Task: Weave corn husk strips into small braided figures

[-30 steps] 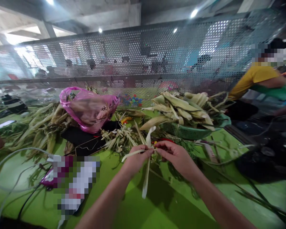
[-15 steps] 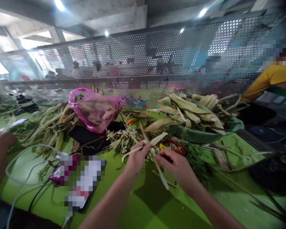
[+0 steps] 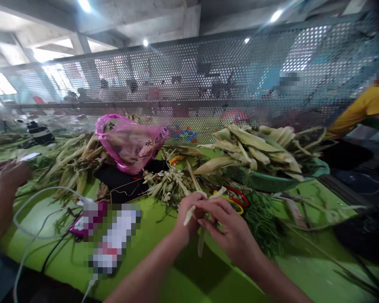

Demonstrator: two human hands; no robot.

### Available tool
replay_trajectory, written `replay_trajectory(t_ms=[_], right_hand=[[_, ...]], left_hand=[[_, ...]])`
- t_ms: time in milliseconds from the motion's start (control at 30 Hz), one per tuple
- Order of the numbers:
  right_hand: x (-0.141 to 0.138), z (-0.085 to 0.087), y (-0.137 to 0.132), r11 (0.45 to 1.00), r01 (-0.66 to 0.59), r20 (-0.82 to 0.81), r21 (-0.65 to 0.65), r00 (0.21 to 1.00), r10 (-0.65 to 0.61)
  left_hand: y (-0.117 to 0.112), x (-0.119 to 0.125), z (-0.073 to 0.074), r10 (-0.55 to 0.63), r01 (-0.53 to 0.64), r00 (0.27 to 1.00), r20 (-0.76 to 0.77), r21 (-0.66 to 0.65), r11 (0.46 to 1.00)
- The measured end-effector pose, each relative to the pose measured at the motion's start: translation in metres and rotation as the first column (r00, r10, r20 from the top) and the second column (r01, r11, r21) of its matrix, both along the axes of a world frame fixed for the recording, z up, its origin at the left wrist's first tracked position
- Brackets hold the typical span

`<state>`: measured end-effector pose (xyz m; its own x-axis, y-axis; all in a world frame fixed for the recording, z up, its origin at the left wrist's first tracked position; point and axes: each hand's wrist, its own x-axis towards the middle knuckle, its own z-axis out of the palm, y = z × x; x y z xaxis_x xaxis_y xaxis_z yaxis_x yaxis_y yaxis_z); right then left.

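Observation:
Pale strips of corn husk point(image 3: 201, 243) are held between my two hands above the green table. My left hand point(image 3: 188, 212) is closed on them, with ends poking out above and below the fingers. My right hand point(image 3: 222, 219) overlaps it, thumb and fingers pinching the husk near the left fingertips; the exact grip is partly hidden. Just behind the hands lie a heap of short trimmed husk pieces point(image 3: 164, 185) and scissors with red and yellow handles point(image 3: 240, 197). A bundle of green cord point(image 3: 262, 221) is to the right of my right hand.
A green basket point(image 3: 268, 182) piled with corn husks point(image 3: 255, 145) stands back right. A pink plastic bag point(image 3: 131, 145) sits back left. Nearer are a phone point(image 3: 115, 240), a purple power strip point(image 3: 86, 221) and white cables. Other people's arms show at the left point(image 3: 6, 193) and far right point(image 3: 358, 111).
My right hand has moved left and now overlaps my left hand at the husk. The strips point more straight down. The other person's hand at the left has moved slightly into view.

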<state>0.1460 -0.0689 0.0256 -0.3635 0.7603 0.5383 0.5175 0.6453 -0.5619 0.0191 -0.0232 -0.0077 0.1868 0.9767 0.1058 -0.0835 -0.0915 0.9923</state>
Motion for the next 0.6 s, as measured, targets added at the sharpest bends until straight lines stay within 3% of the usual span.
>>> replay_trajectory(t_ms=[133,200,300,400,500,600], right_hand=[[-0.005,0.001,-0.006,0.985,-0.061,0.086,0.162,0.995,0.047],[-0.002,0.003,-0.007,0.976,-0.034,0.049,0.216,0.999,0.024],[0.008,0.006,-0.006,0.977,0.094,-0.074,0.191,0.994,-0.081],[0.017,0.005,0.001,0.975,0.218,-0.167,0.037,0.964,-0.209],[0.022,-0.002,0.01,0.961,0.249,-0.215,-0.121,0.938,-0.27],[0.024,-0.008,0.018,0.948,0.258,-0.223,-0.186,0.929,-0.296]], left_hand=[[-0.005,0.001,0.002,0.033,0.022,0.971,-0.238,0.225,0.974],[-0.003,0.001,0.003,0.06,-0.006,0.963,-0.262,0.205,0.979],[0.002,0.001,0.006,0.049,-0.046,0.997,-0.065,0.047,0.998],[0.005,0.0,0.008,0.043,-0.031,0.989,0.141,-0.087,0.996],[0.004,0.0,0.012,0.032,0.004,0.974,0.226,-0.158,0.987],[0.002,0.0,0.015,-0.028,0.087,0.951,0.307,-0.18,0.98]])
